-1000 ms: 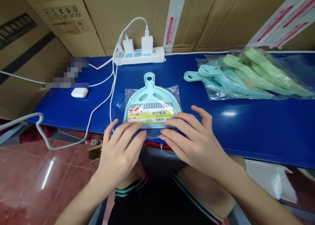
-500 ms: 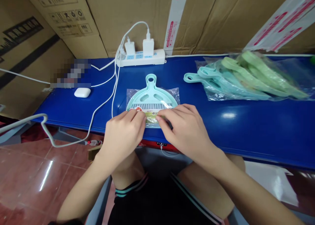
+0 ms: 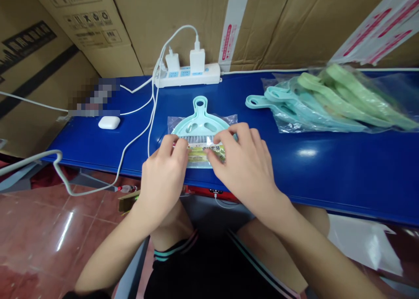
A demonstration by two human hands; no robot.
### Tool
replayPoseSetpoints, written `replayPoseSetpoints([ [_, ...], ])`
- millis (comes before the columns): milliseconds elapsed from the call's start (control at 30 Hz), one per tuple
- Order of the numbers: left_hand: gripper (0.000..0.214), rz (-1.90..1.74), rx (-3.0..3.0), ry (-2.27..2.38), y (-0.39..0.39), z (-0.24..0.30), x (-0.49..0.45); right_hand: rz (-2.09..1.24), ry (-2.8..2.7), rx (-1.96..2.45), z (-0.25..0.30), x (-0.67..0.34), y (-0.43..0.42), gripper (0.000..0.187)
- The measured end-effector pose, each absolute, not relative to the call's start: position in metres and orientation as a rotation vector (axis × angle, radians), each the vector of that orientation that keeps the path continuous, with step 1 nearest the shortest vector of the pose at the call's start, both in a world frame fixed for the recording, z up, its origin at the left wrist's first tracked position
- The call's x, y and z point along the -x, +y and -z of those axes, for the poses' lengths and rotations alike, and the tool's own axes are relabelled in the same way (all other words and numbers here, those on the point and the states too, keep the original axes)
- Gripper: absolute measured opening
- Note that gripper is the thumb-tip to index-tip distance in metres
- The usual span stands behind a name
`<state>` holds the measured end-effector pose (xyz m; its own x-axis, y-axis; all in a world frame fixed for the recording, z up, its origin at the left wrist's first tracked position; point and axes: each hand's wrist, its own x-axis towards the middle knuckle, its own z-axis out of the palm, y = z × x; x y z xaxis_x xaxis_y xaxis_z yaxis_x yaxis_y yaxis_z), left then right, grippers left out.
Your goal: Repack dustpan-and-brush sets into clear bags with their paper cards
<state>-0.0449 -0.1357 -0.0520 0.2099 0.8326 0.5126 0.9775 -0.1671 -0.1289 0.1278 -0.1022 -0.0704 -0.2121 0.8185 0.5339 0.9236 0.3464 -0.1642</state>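
A light blue dustpan [image 3: 200, 111] with a grey-bristled brush [image 3: 198, 139] lies in a clear plastic bag, its handle pointing away from me. A yellow and white label [image 3: 199, 154] crosses the front of the bag. At the left edge of the bagged set is my left hand [image 3: 166, 170], fingers bent down around it and closed; its thumb is mostly hidden. My right hand [image 3: 247, 168] rests over the right side, thumb and forefinger spread apart on the label and bag.
Several bagged blue and green dustpans [image 3: 327, 100] lie at the right on the blue table [image 3: 327, 168]. Behind stands a white power strip [image 3: 188, 77] with chargers. Cables [image 3: 153, 111] run down the left side near a white earbud case [image 3: 109, 122]. Cardboard boxes [image 3: 183, 11] line the back.
My right hand has lifted slightly and its thumb and forefinger have parted, uncovering more of the label. My left fingers have shifted a little to the left and up along the bag.
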Motion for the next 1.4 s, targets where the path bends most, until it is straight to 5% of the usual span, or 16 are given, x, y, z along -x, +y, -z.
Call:
replayPoseSetpoints([
  [200, 0.012, 0.495, 1.894, -1.648, -0.137, 0.056, 0.058, -0.068, -1.983, 1.677, 0.076, -0.131, -0.096, 0.044],
  [433, 0.024, 0.705, 1.855, -1.829, -0.137, 0.062, 0.072, -0.219, -1.954, 1.656, 0.078, -0.131, -0.095, 0.045],
  [600, 0.021, 0.930, 1.953, -1.513, -0.159, 0.064, 0.042, -0.166, -1.924, 1.618, 0.084, -0.131, -0.096, 0.047],
  [867, 0.066, 0.524, 2.217, -1.631, -0.173, 0.078, 0.005, -0.121, -1.922, 1.586, 0.084, -0.132, -0.097, 0.045],
  [1400, 0.072, 0.360, 2.139, -1.690, -0.175, 0.082, 0.059, -0.218, -1.931, 1.610, 0.081, -0.133, -0.096, 0.046],
])
